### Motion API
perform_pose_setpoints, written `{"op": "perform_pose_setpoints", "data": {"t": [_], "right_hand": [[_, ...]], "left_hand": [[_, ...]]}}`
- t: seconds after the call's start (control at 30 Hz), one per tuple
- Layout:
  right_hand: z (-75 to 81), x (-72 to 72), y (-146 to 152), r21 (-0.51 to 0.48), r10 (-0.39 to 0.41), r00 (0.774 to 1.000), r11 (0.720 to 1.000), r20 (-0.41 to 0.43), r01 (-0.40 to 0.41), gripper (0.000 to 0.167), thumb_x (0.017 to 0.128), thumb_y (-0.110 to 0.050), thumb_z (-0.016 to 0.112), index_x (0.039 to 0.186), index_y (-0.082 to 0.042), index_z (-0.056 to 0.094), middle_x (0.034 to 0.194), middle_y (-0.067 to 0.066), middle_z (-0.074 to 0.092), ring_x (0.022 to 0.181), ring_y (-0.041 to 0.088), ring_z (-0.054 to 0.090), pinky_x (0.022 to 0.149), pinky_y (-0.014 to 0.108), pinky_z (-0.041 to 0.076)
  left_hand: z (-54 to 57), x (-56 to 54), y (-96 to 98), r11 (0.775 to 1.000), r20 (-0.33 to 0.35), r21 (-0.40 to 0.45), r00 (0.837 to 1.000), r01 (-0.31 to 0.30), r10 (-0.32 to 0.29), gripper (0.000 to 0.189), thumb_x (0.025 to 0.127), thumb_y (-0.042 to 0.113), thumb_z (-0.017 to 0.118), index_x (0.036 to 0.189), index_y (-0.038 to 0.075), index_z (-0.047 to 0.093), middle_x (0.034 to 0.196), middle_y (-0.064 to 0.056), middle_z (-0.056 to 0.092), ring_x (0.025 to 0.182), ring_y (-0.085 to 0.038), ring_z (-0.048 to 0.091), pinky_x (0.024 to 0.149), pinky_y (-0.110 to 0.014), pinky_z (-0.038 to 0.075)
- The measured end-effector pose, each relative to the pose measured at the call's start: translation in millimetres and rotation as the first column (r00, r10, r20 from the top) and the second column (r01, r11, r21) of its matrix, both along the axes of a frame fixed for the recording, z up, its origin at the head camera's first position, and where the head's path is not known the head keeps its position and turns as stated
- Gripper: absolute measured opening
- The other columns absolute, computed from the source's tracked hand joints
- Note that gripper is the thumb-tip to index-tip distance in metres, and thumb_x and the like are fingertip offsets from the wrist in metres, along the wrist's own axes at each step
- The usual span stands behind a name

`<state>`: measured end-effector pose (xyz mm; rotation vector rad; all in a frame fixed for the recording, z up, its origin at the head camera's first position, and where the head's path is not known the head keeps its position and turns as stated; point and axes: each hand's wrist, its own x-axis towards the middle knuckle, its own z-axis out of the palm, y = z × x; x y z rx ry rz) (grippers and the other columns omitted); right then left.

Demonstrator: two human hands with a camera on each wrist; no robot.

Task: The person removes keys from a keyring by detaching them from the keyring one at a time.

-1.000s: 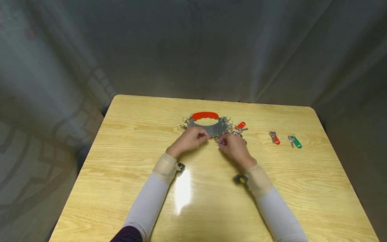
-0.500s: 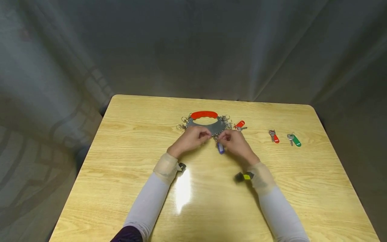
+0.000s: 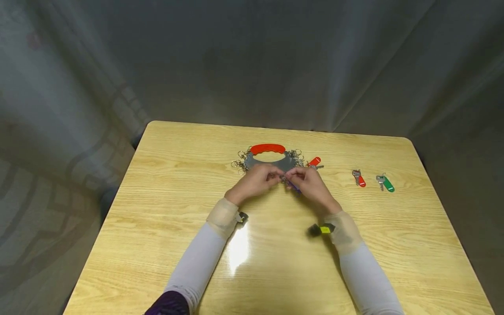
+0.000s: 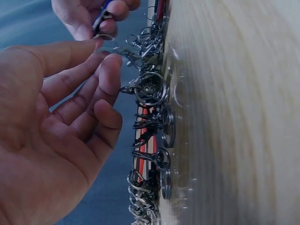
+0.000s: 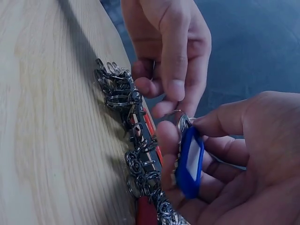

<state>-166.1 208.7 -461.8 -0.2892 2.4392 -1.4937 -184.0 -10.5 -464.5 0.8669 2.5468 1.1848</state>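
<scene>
A grey metal key holder (image 3: 288,162) with a red grip (image 3: 267,148) and rows of small rings lies at the table's far middle. My right hand (image 3: 311,186) holds a blue key tag (image 5: 193,161) with a white label between thumb and fingers. A key's toothed edge (image 5: 176,164) shows beside the tag. From the tag's top rises a thin key ring (image 5: 183,121). My left hand (image 3: 257,180) brings thumb and index finger together at this ring, pinching its edge, close over the holder's near edge. Its other fingers curl loosely in the left wrist view.
Next to the holder's right side lies a red key tag (image 3: 314,161) with a key. Farther right on the wooden table (image 3: 275,271) are another red tag (image 3: 362,181) with a key and a green tag (image 3: 388,184) with a key. Grey curtains (image 3: 244,65) surround the table.
My left hand has moved slightly right, towards the right hand, and its fingertips now meet at the ring. The blue tag, hanging below the right fingers half a second ago, is now tilted within them.
</scene>
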Motion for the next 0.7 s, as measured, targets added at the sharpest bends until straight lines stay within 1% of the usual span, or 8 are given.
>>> {"op": "perform_pose_setpoints", "data": {"t": [0.1, 0.23, 0.33, 0.4, 0.47, 0.53, 0.63, 0.7], "right_hand": [[0.7, 0.3, -0.6, -0.030, -0.005, 1.000, 1.000, -0.003, 0.005, 0.018, 0.106, -0.004, 0.061, 0.114, 0.007, 0.073, 0.105, 0.024, 0.076, 0.087, 0.034, 0.075, 0.073, 0.022, 0.058], [-0.7, -0.3, -1.4, -0.071, -0.016, 1.000, 0.997, 0.009, 0.016, 0.017, 0.105, -0.002, 0.062, 0.114, 0.009, 0.072, 0.107, 0.025, 0.075, 0.087, 0.035, 0.075, 0.076, 0.026, 0.061], [-0.6, -0.6, -2.0, -0.097, -0.024, 1.000, 0.995, 0.010, 0.025, 0.016, 0.105, 0.000, 0.061, 0.112, 0.010, 0.071, 0.106, 0.025, 0.074, 0.086, 0.036, 0.074, 0.072, 0.027, 0.061], [0.5, -0.5, -2.5, -0.109, -0.038, 0.999, 0.993, 0.007, 0.038, 0.015, 0.104, 0.000, 0.061, 0.111, 0.010, 0.071, 0.103, 0.025, 0.074, 0.084, 0.036, 0.074, 0.069, 0.026, 0.060], [0.7, -0.5, -2.4, -0.102, -0.051, 0.999, 0.994, -0.003, 0.050, 0.015, 0.105, -0.001, 0.061, 0.110, 0.009, 0.071, 0.101, 0.024, 0.074, 0.083, 0.035, 0.074, 0.066, 0.024, 0.057], [0.5, -0.8, -2.2, -0.093, -0.064, 0.998, 0.994, -0.006, 0.064, 0.016, 0.105, -0.003, 0.061, 0.109, 0.008, 0.072, 0.100, 0.024, 0.074, 0.082, 0.034, 0.073, 0.064, 0.022, 0.055], [-0.7, -1.4, -1.4, -0.078, -0.075, 0.997, 0.994, 0.000, 0.074, 0.016, 0.106, -0.004, 0.060, 0.109, 0.007, 0.072, 0.099, 0.025, 0.075, 0.081, 0.032, 0.073, 0.061, 0.021, 0.052], [-2.0, -1.9, -1.2, -0.078, -0.077, 0.997, 0.994, 0.011, 0.078, 0.017, 0.105, -0.005, 0.060, 0.109, 0.007, 0.072, 0.098, 0.026, 0.074, 0.078, 0.031, 0.072, 0.058, 0.021, 0.050]], "left_hand": [[-0.4, -1.0, 1.3, 1.000, -0.006, -0.013, 1.000, 0.001, -0.001, 0.023, 0.104, 0.013, 0.068, 0.126, 0.009, 0.076, 0.109, -0.003, 0.076, 0.078, -0.013, 0.062, 0.069, -0.024, 0.052], [-1.3, -2.9, 2.9, 1.000, -0.003, 0.018, 1.000, -0.008, 0.008, 0.016, 0.102, 0.010, 0.071, 0.116, 0.008, 0.080, 0.106, -0.005, 0.078, 0.083, -0.013, 0.067, 0.075, -0.023, 0.055], [-2.0, -4.0, 3.6, 0.999, 0.001, 0.039, 1.000, -0.007, 0.007, 0.011, 0.101, 0.011, 0.073, 0.107, 0.008, 0.081, 0.105, -0.004, 0.079, 0.085, -0.012, 0.069, 0.079, -0.023, 0.055], [-2.8, -4.8, 3.8, 0.999, -0.001, 0.039, 1.000, 0.002, -0.002, 0.010, 0.101, 0.014, 0.073, 0.105, 0.009, 0.082, 0.103, -0.003, 0.080, 0.085, -0.012, 0.068, 0.079, -0.023, 0.055], [-3.6, -5.7, 3.5, 0.999, 0.001, 0.044, 1.000, 0.014, -0.014, 0.011, 0.101, 0.014, 0.073, 0.106, 0.009, 0.082, 0.104, -0.002, 0.080, 0.086, -0.011, 0.069, 0.079, -0.023, 0.055], [-4.8, -7.0, 2.3, 0.998, 0.018, 0.062, 1.000, 0.024, -0.026, 0.012, 0.102, 0.013, 0.072, 0.107, 0.009, 0.082, 0.104, -0.003, 0.080, 0.086, -0.012, 0.070, 0.080, -0.022, 0.055], [-5.7, -8.3, 0.1, 0.995, 0.057, 0.093, 0.997, 0.039, -0.044, 0.014, 0.102, 0.008, 0.070, 0.110, 0.006, 0.081, 0.101, -0.008, 0.080, 0.083, -0.016, 0.073, 0.079, -0.021, 0.057], [-6.0, -9.0, -1.1, 0.994, 0.067, 0.102, 0.996, 0.049, -0.056, 0.014, 0.102, 0.006, 0.069, 0.111, 0.004, 0.081, 0.099, -0.010, 0.079, 0.080, -0.018, 0.073, 0.077, -0.021, 0.057]]}}
